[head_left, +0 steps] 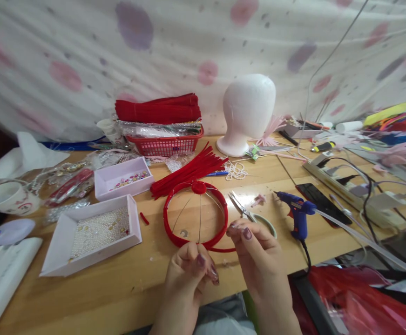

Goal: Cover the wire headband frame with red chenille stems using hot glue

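My left hand [188,277] is curled with its thumb against the fingers, just in front of a red fuzzy ring [165,218]. Thin wires cross inside the ring, and a round red disc [199,187] sits at its far side. To the right, my right hand [260,256] pinches thumb and forefinger together over the ring's right edge. Whatever either hand may hold is too small to make out. Scissors [246,212] with pale handles lie partly behind my right hand. A red strip extends from the ring's front toward that hand.
A blue glue gun [297,211] lies right, near a black phone [320,202] and a power strip [342,190]. Left are white boxes of pearls [100,235] and gems [128,180]. Behind stand red pipe cleaners [189,172], a red basket [168,145] and a foam head [246,109].
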`<action>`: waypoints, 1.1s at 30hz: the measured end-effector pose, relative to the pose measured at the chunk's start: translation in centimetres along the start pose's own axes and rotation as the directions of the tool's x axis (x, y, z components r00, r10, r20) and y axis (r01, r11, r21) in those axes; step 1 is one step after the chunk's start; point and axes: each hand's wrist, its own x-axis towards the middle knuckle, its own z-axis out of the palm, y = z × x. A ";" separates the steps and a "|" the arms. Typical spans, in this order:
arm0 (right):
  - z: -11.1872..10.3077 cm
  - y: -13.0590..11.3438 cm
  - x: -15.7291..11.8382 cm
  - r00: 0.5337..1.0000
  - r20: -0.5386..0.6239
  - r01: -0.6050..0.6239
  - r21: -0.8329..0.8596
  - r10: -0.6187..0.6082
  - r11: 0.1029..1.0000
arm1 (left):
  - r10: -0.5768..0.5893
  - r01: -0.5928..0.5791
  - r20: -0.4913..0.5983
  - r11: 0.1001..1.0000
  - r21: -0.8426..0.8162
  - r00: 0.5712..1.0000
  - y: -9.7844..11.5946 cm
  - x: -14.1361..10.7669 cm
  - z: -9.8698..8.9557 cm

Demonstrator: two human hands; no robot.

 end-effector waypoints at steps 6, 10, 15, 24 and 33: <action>-0.4 -0.6 -0.1 0.997 0.017 -0.082 0.048 0.081 0.995 | -0.065 0.066 0.095 0.998 -0.013 0.993 -1.8 0.6 0.6; -0.9 -1.0 -0.8 0.998 0.026 -0.060 -0.018 0.061 0.998 | -0.137 0.141 0.057 0.988 -0.066 0.989 -1.8 0.7 1.3; -1.3 -1.6 -1.5 0.988 0.149 0.065 -0.199 -0.035 0.978 | -0.271 0.269 -0.036 0.962 -0.038 0.962 -1.4 0.8 2.7; -1.3 -1.8 -2.2 0.929 0.138 0.359 -0.562 -0.344 0.745 | -0.281 0.258 -0.164 0.954 -0.151 0.945 -2.4 1.1 6.4; -2.9 -1.2 -1.9 0.766 0.241 0.562 -0.700 -0.595 0.440 | -0.270 0.263 -0.208 0.963 -0.062 0.940 -2.4 1.0 7.2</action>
